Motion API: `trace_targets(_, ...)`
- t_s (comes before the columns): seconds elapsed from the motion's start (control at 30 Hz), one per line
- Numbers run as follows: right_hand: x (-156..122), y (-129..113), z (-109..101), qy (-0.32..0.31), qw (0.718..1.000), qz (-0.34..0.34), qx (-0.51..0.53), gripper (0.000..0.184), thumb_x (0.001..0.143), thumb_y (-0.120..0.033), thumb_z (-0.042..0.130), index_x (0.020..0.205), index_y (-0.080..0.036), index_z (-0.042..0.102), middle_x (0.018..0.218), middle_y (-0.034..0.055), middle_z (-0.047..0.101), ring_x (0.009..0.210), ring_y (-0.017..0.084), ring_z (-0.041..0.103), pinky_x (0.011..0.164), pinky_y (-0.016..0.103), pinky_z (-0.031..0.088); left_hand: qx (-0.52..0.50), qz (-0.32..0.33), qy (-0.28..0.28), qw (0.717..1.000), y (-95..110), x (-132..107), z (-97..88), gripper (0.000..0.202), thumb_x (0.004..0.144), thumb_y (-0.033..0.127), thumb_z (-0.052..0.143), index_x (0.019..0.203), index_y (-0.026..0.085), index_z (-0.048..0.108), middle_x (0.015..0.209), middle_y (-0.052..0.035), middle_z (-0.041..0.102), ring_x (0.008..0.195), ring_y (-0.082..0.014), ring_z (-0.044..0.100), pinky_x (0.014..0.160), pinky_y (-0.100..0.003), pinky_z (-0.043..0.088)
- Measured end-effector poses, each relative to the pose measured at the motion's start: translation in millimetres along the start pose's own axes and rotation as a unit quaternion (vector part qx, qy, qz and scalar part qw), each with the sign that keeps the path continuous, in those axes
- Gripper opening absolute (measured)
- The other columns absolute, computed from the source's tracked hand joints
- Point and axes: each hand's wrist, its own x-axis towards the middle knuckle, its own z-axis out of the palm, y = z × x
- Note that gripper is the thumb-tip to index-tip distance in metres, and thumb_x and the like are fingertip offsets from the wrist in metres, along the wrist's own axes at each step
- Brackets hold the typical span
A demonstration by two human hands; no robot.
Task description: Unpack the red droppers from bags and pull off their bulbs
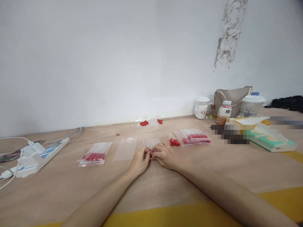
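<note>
1 clear plastic bag (151, 143), red tips (151, 154) showing, is pinched at its near end by left hand (141, 160) and right hand (165, 155) on brown table (146, 195); flat translucent plastic sleeve (125, 149) placed left, loose red-tipped pale sticks (174, 142) right.

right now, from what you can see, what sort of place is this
Probably a makeshift workspace against a wall: bagged red-tipped sticks, a power strip and a drink bottle share one tabletop.

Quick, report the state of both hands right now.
Left hand: closed, fingertips pinched at the near end of a clear bag.
Right hand: closed, fingertips pinched at the same clear bag.
</note>
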Motion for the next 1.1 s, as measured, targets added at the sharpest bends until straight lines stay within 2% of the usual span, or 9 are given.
trace_targets(0.2, -0.9, -2.2, -11.2, -0.021, 0.994, 0.079, 0.074, 0.008, 0.072, -0.015, 0.06, 0.071, -0.021, 0.064, 0.108, 0.0039, 0.049, 0.097, 0.017, 0.048, 0.082, 0.033, 0.039, 0.024, -0.033, 0.073, 0.996, 6.6, -4.0, -5.3, 0.016, 0.082, 0.026, 0.042, 0.071, 0.018, 0.052, 0.08, -0.0036, 0.061, 0.08, -0.0163, 0.058, 0.074, -0.029, 0.044)
trace_targets(0.27, -5.6, 4.3, -19.3, -0.056, 0.98, 0.102, 0.159, 0.007, 0.072, -0.014, 0.06, 0.069, -0.019, 0.064, 0.11, 0.0042, 0.047, 0.096, 0.015, 0.051, 0.083, 0.03, 0.041, 0.022, -0.01, 0.038, 0.999, 7.9, -4.4, -9.6, 0.017, 0.083, 0.028, 0.041, 0.077, 0.018, 0.054, 0.093, -0.0051, 0.061, 0.094, -0.0177, 0.055, 0.083, -0.031, 0.041)
trace_targets(0.37, -14.4, 18.3, -33.9, -0.138, 0.94, 0.108, 0.292, 0.002, 0.07, -0.018, 0.064, 0.069, -0.017, 0.065, 0.106, 0.0039, 0.05, 0.095, 0.013, 0.054, 0.085, 0.027, 0.042, 0.027, 0.013, -0.063, 0.998, 4.9, -1.5, -15.7, 0.027, 0.085, 0.031, 0.039, 0.106, 0.02, 0.052, 0.118, -0.0068, 0.053, 0.116, -0.0196, 0.043, 0.096, -0.035, 0.033)
trace_targets(0.47, -20.6, 29.9, -44.4, -0.18, 0.913, 0.126, 0.343, 0.01, 0.066, -0.025, 0.068, 0.072, -0.017, 0.067, 0.107, 0.0047, 0.052, 0.098, 0.015, 0.054, 0.085, 0.028, 0.043, 0.051, 0.03, -0.169, 0.984, 1.5, 1.7, -19.5, 0.038, 0.087, 0.034, 0.037, 0.122, 0.022, 0.044, 0.128, -0.0061, 0.046, 0.122, -0.0203, 0.035, 0.102, -0.039, 0.025)
trace_targets(0.57, -22.9, 34.6, -45.3, -0.159, 0.923, 0.156, 0.315, 0.01, 0.069, -0.026, 0.064, 0.073, -0.018, 0.068, 0.104, 0.0054, 0.055, 0.093, 0.015, 0.056, 0.081, 0.028, 0.045, 0.063, 0.057, -0.207, 0.975, 3.2, 0.8, -22.1, 0.037, 0.086, 0.035, 0.039, 0.12, 0.023, 0.047, 0.121, -0.0061, 0.051, 0.113, -0.0201, 0.044, 0.098, -0.037, 0.03)
trace_targets(0.7, -23.4, 34.0, -37.4, -0.095, 0.961, 0.168, 0.199, 0.01, 0.071, -0.021, 0.059, 0.071, -0.021, 0.069, 0.095, 0.0041, 0.058, 0.084, 0.014, 0.056, 0.078, 0.03, 0.044, 0.081, 0.066, -0.177, 0.979, 6.7, -5.2, -25.8, 0.037, 0.08, 0.039, 0.049, 0.114, 0.023, 0.051, 0.107, -0.0064, 0.055, 0.1, -0.0207, 0.05, 0.088, -0.034, 0.039)
trace_targets(0.8, -24.1, 34.0, -30.9, -0.075, 0.969, 0.175, 0.155, 0.01, 0.068, -0.02, 0.06, 0.07, -0.022, 0.07, 0.089, 0.0027, 0.059, 0.082, 0.014, 0.055, 0.076, 0.028, 0.043, 0.063, 0.064, -0.18, 0.98, 5.8, -8.2, -27.3, 0.036, 0.078, 0.037, 0.052, 0.111, 0.023, 0.053, 0.102, -0.0056, 0.055, 0.094, -0.0194, 0.052, 0.083, -0.032, 0.042)
trace_targets(0.9, -24.5, 35.2, -27.7, -0.082, 0.971, 0.191, 0.118, 0.008, 0.064, -0.026, 0.065, 0.071, -0.024, 0.07, 0.088, 0.0022, 0.058, 0.082, 0.015, 0.054, 0.079, 0.03, 0.041, 0.045, 0.062, -0.18, 0.981, 4.9, -8.4, -27.3, 0.034, 0.079, 0.036, 0.052, 0.109, 0.023, 0.053, 0.101, -0.0052, 0.054, 0.092, -0.0185, 0.052, 0.081, -0.031, 0.042)
trace_targets(1.1, -23.4, 35.2, -34.0, -0.127, 0.968, 0.176, 0.127, 0.029, 0.062, -0.042, 0.067, 0.088, -0.029, 0.069, 0.098, 0.0038, 0.054, 0.091, 0.019, 0.05, 0.082, 0.033, 0.038, 0.045, 0.046, -0.185, 0.981, 7.9, -7.0, -28.3, 0.029, 0.079, 0.036, 0.05, 0.104, 0.021, 0.054, 0.1, -0.005, 0.055, 0.09, -0.0184, 0.052, 0.078, -0.03, 0.043)
